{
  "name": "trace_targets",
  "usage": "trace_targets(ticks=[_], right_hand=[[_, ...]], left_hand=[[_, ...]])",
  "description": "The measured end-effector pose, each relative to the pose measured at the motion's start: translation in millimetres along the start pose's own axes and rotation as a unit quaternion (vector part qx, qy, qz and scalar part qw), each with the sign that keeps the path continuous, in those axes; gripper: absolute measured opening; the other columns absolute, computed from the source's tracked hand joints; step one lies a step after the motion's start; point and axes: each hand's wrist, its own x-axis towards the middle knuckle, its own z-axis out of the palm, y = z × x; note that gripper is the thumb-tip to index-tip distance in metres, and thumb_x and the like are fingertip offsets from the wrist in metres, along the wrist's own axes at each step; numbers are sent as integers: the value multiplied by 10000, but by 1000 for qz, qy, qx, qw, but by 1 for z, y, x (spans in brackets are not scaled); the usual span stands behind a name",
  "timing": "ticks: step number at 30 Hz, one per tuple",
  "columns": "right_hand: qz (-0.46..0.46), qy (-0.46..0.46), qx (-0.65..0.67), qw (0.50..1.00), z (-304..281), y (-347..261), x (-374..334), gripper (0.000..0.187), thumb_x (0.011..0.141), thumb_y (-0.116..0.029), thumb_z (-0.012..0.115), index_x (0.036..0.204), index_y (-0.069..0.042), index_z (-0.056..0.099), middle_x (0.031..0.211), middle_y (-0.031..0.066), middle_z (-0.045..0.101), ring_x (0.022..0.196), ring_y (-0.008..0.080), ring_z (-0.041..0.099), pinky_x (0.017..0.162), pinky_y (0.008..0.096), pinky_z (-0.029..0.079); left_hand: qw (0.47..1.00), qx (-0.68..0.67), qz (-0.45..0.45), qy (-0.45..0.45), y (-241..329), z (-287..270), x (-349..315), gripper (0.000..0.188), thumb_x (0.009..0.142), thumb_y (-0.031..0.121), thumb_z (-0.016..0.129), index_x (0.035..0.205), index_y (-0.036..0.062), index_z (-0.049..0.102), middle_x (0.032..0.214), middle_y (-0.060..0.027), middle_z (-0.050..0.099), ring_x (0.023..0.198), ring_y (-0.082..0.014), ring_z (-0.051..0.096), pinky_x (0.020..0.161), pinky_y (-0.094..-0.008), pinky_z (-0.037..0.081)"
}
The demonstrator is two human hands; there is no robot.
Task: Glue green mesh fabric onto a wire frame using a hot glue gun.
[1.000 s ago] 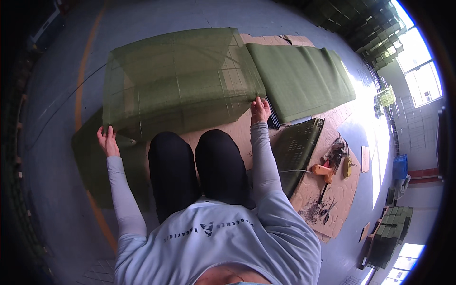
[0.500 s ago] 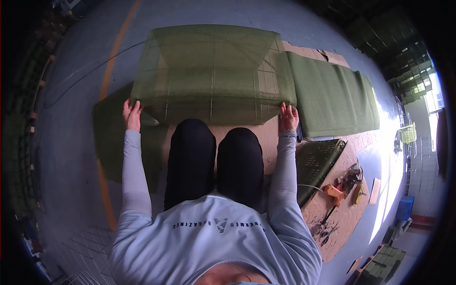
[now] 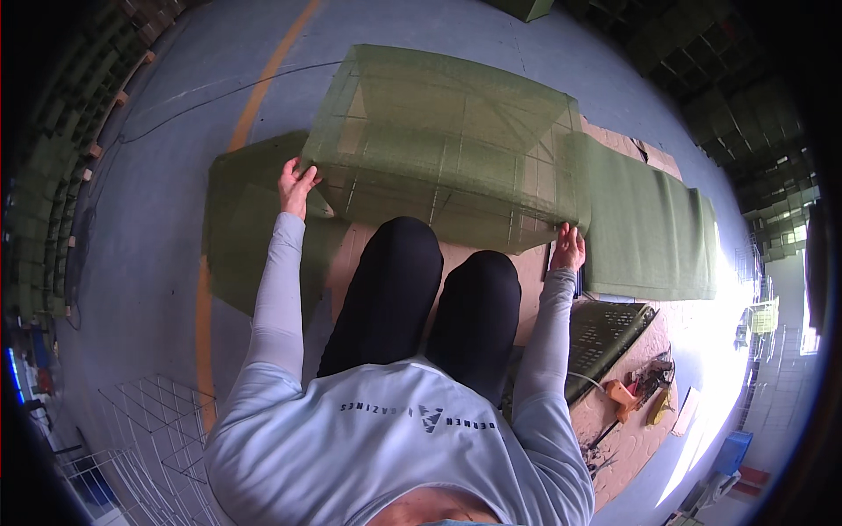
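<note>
The left hand (image 3: 296, 186) pinches the near left corner of a sheer green mesh (image 3: 456, 136) between thumb and fingers; the right hand (image 3: 569, 249) clamps its near right corner. The mesh spreads between and beyond the fingers, wires (image 3: 437, 195) showing through. Right of the right fingers lies green fabric (image 3: 647, 232); 2 dark knees (image 3: 403, 254) rise between the forearms.

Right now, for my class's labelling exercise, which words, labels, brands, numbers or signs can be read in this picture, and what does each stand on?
Pale shirt: dark lettering beside a dark emblem across the front; I won't copy its wording.
Green mesh: no lettering visible.
Orange tool: too small to tell whether it carries any.
Blue crate: too blurred to tell.
</note>
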Motion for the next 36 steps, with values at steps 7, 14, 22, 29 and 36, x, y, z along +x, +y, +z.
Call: trace_targets(ticks=[7,14,22,29,36], right_hand=[[-18,29,-92,995,18,14,2,123,733,-57,637,745,-40,516,708,52,570,621,182,595,523,258,482],[-49,58,-243,967,-3,1,19,218,659,-142,722,700,-56,526,598,12,533,507,94,500,443,225,428],[-337,2,-653,679,39,-50,2,322,572,-150,718,718,-54,448,685,73,462,633,252,498,564,351,411],[-399,-261,-791,384,57,-60,17,77,735,-49,441,785,-54,499,775,124,523,719,289,555,610,382,457],[-276,-303,-895,176,82,-53,19,113,691,-74,514,732,-37,613,772,170,576,734,281,593,584,333,488]], left_hand=[[998,57,-35,-5,10,-25,6,320,784,55,575,1069,23,431,985,-63,547,848,-135,545,707,-253,458],[997,51,-40,-30,9,-12,7,308,781,62,585,1047,17,438,973,-67,551,832,-134,547,702,-257,467],[997,51,-41,-29,12,-18,6,314,787,69,579,1062,23,436,989,-54,540,854,-128,538,723,-257,457],[998,50,-35,-21,9,-17,8,311,786,68,580,1060,16,440,985,-58,546,859,-130,539,729,-261,455],[999,36,-19,1,8,-11,4,335,780,69,588,1074,11,437,989,-52,542,860,-127,534,724,-261,457]])
